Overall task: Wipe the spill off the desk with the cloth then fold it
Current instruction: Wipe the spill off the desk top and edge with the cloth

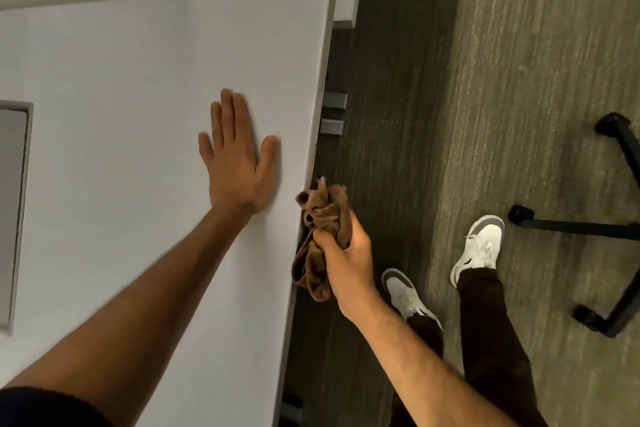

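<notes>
My left hand (239, 158) lies flat, palm down with fingers spread, on the white desk (131, 62) close to its right edge. My right hand (344, 253) grips a bunched brown cloth (320, 210) just off that edge, beside and slightly below the desktop. Part of the cloth hangs under my fist. I see no spill on the white surface.
A grey inset panel (12, 211) sits in the desk at the far left. Grey brackets (334, 113) stick out under the desk's edge. On the carpet to the right stand my white shoes (479, 244) and a black chair base with castors (609, 229).
</notes>
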The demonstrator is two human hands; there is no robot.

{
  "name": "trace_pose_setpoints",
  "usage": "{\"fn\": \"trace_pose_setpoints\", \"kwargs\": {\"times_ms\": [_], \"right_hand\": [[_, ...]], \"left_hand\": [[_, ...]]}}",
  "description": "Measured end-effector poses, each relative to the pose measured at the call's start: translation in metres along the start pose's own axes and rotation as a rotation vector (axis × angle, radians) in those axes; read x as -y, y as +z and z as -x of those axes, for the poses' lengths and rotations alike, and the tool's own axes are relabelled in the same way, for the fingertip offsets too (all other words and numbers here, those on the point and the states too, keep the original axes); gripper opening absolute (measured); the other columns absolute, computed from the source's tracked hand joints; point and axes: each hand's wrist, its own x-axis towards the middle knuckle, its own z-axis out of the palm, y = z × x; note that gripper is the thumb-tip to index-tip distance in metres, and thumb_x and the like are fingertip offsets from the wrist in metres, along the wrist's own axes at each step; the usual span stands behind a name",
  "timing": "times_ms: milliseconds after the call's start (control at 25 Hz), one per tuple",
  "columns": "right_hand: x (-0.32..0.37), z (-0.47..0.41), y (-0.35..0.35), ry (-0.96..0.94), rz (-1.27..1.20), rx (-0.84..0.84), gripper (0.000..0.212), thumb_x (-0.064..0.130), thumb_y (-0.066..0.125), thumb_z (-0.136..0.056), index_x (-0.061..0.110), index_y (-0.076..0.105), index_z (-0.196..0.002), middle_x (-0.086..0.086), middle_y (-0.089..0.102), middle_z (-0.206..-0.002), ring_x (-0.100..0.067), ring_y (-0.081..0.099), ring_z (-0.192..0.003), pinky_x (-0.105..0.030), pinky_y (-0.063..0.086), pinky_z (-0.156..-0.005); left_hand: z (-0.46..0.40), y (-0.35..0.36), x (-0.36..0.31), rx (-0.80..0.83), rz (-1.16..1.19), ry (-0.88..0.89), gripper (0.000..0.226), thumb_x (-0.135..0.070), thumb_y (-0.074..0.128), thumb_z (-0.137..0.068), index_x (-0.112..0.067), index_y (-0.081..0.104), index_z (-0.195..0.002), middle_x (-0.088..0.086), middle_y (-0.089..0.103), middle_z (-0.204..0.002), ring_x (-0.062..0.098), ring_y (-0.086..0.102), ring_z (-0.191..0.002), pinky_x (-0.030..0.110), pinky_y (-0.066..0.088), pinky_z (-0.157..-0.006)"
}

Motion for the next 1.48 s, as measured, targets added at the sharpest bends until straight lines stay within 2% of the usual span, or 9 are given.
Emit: {"fn": "trace_pose_setpoints", "kwargs": {"times_ms": [160, 280, 440, 680, 840, 920, 1080, 1280, 1480], "right_hand": [[0.000, -0.005, 0.011, -0.149, 0.112, 0.025, 0.055, 0.011, 0.063, -0.097, 0.053, 0.054, -0.131, 0.015, 0.061, -0.133, 0.007, 0.059, -0.119, -0.004, 0.047, -0.090], [-0.002, -0.009, 0.012, -0.261, 0.172, 0.011, 0.050, 0.010, 0.063, -0.097, 0.038, 0.056, -0.139, 0.015, 0.057, -0.135, 0.001, 0.058, -0.123, -0.019, 0.051, -0.101], [-0.007, -0.009, 0.005, -0.370, 0.370, -0.024, 0.058, 0.009, 0.064, -0.095, 0.025, 0.050, -0.149, 0.011, 0.054, -0.146, -0.005, 0.049, -0.136, -0.034, 0.043, -0.115], [-0.003, -0.002, -0.007, -0.643, 0.514, 0.008, 0.060, 0.015, 0.068, -0.089, 0.025, 0.052, -0.146, 0.006, 0.056, -0.148, -0.009, 0.049, -0.136, -0.022, 0.041, -0.113], [0.008, -0.006, -0.028, -0.273, -0.149, -0.107, 0.037, 0.022, 0.070, -0.086, 0.042, 0.072, -0.116, 0.004, 0.076, -0.112, -0.012, 0.073, -0.100, -0.025, 0.059, -0.080], [0.012, -0.014, -0.029, -0.153, -0.324, -0.182, 0.038, 0.021, 0.067, -0.085, 0.044, 0.072, -0.114, 0.003, 0.077, -0.113, -0.017, 0.074, -0.104, -0.025, 0.060, -0.080], [0.028, -0.029, 0.010, -0.109, -0.309, -0.094, 0.040, 0.024, 0.060, -0.090, 0.053, 0.068, -0.116, 0.010, 0.075, -0.117, -0.010, 0.071, -0.109, -0.021, 0.059, -0.082], [0.035, -0.043, 0.026, -0.028, -0.385, -0.144, 0.033, 0.026, 0.056, -0.101, 0.052, 0.075, -0.096, 0.012, 0.078, -0.106, -0.008, 0.073, -0.102, -0.028, 0.060, -0.082], [0.044, -0.052, 0.031, -0.190, -0.182, -0.156, 0.029, 0.029, 0.057, -0.094, 0.043, 0.069, -0.116, 0.015, 0.074, -0.113, -0.005, 0.069, -0.111, -0.033, 0.056, -0.095]], "left_hand": [[0.000, 0.002, 0.000, -0.013, -0.018, 0.001, 0.084, -0.063, 0.013, -0.101, -0.016, -0.003, -0.168, 0.004, -0.006, -0.177, 0.025, -0.008, -0.163, 0.058, 0.000, -0.130], [-0.002, 0.004, 0.001, -0.014, -0.029, 0.002, 0.085, -0.065, 0.011, -0.100, -0.016, -0.005, -0.168, 0.004, -0.007, -0.177, 0.025, -0.008, -0.163, 0.057, -0.001, -0.130], [-0.001, 0.004, 0.002, -0.018, -0.011, 0.007, 0.084, -0.064, 0.012, -0.101, -0.016, -0.005, -0.167, 0.004, -0.008, -0.177, 0.025, -0.009, -0.163, 0.058, -0.002, -0.130], [0.000, 0.000, 0.000, -0.002, -0.005, 0.009, 0.085, -0.064, 0.012, -0.101, -0.015, -0.007, -0.167, 0.004, -0.009, -0.177, 0.025, -0.010, -0.163, 0.058, -0.002, -0.130], [0.001, 0.000, -0.001, 0.006, -0.001, -0.004, 0.085, -0.065, 0.012, -0.100, -0.017, -0.007, -0.167, 0.002, -0.010, -0.177, 0.022, -0.011, -0.163, 0.057, -0.003, -0.130], [0.000, 0.001, 0.000, 0.003, 0.002, -0.007, 0.085, -0.066, 0.013, -0.100, -0.018, -0.007, -0.167, 0.001, -0.010, -0.177, 0.022, -0.010, -0.163, 0.056, -0.003, -0.130], [0.001, 0.003, 0.002, -0.008, 0.007, -0.003, 0.083, -0.064, 0.014, -0.101, -0.018, -0.007, -0.167, 0.001, -0.009, -0.177, 0.021, -0.010, -0.163, 0.056, -0.003, -0.130], [0.000, 0.004, 0.002, -0.015, 0.024, -0.013, 0.083, -0.064, 0.017, -0.101, -0.019, -0.007, -0.167, 0.000, -0.008, -0.177, 0.021, -0.010, -0.163, 0.054, -0.004, -0.130], [0.000, 0.005, 0.003, -0.027, 0.020, -0.004, 0.082, -0.062, 0.018, -0.103, -0.019, -0.006, -0.168, 0.000, -0.008, -0.177, 0.020, -0.010, -0.163, 0.054, -0.004, -0.130]]}}
